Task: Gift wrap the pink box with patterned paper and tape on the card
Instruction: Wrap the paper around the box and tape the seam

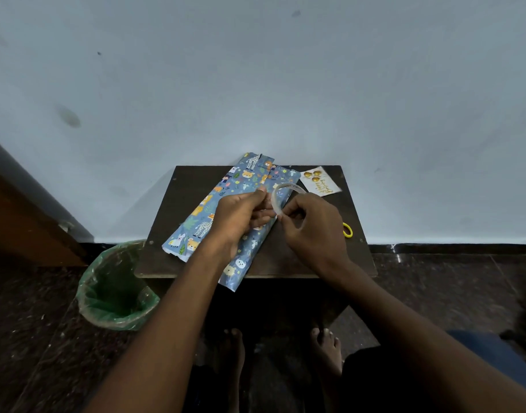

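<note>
The right hand (pixel 311 226) curls its fingers and thumb around the lower edge of a clear tape roll (pixel 282 198), holding the ring upright above the parcel. The left hand (pixel 240 217) meets it from the other side, its fingertips (pixel 263 192) pinched at the roll's near rim, apparently on the loose end of the tape, though the strip itself is too thin to make out. Both hands hover just over the middle of the patterned paper (pixel 226 210).

That paper is blue, printed with small cartoon animals and leaves, and is folded around a long flat shape lying diagonally across the table (pixel 184 186); its near corner overhangs the front edge. The pink box cannot be seen under the wrapping. A white card (pixel 319 180) with gold lettering and three gold balloons lies at the table's far right corner, just beside the parcel's far end. A yellow loop (pixel 347 229) peeks out by the right wrist.

The table is small, dark and square, pushed against a pale blue-grey wall (pixel 255 84). To its left stands a bin (pixel 115 289) lined with a green bag on a dark speckled floor (pixel 434 287). Bare feet (pixel 327 347) show beneath the table.
</note>
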